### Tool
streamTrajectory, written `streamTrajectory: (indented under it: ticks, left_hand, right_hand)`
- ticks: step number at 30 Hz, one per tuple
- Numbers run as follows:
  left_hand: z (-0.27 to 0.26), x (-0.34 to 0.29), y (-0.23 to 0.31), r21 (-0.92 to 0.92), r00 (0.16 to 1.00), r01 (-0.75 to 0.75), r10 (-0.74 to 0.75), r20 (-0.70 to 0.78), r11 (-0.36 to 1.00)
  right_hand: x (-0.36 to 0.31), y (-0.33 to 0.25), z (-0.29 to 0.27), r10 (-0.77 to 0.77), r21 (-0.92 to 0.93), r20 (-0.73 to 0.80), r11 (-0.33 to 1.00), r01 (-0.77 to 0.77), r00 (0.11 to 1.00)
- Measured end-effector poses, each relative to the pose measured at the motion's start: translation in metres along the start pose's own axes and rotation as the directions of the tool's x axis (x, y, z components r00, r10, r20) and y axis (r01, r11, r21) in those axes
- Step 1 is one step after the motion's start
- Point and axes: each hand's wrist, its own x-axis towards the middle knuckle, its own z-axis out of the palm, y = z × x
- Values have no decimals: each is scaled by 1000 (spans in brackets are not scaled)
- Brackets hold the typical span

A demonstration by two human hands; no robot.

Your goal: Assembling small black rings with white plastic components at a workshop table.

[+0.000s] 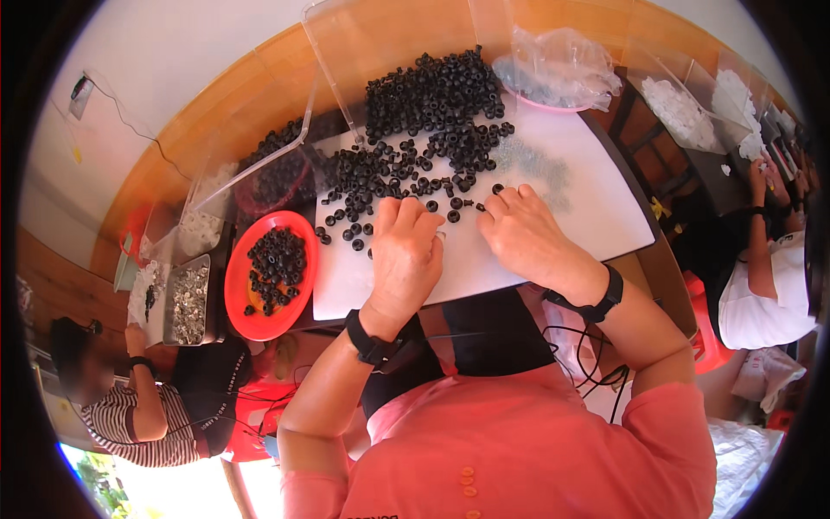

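Observation:
Both hands work at the front of a pile of small round black plastic parts [432, 95], spread over a white board [571, 225]. My left hand [405, 255] is closed, its fingers curled and thumb pressed in; a small pale bit shows at the fingertips, too small to name. My right hand [529, 233] is also closed, fingertips down on the board beside a few loose black parts [455, 204]. Whatever its fingers grip is hidden. Tiny clear pieces [532, 169] lie scattered just beyond it.
A red plate [233, 294] of black parts sits left of the board. Behind stand a clear plastic bin wall [307, 95] and a pink basin with a plastic bag [562, 65]. Co-workers sit left [156, 424] and right [769, 294]; dark cables [605, 372] hang by my lap.

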Motion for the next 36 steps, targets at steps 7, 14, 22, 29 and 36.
streamTrajectory:
  ticks: [7,14,22,29,36]
  left_hand:
    - [29,15,-10,183,985,-95,66,156,978]
    - [27,16,-7,256,981,-139,97,169,957]
    - [21,-11,15,92,988,-30,16,154,995]
    - [9,-24,18,-58,993,81,-76,86,995]
    - [-20,-38,20,-664,699,689,-509,501,292]
  right_hand:
    - [-5,-1,5,69,39,-68,997,-66,995]
    - [-9,-2,4,111,214,-191,974,-69,975]
    - [-5,-20,-9,468,881,-82,447,-156,880]
    - [-2,-38,-1,514,932,17,303,-200,858]
    - [3,-53,0,443,944,37,278,-176,896]
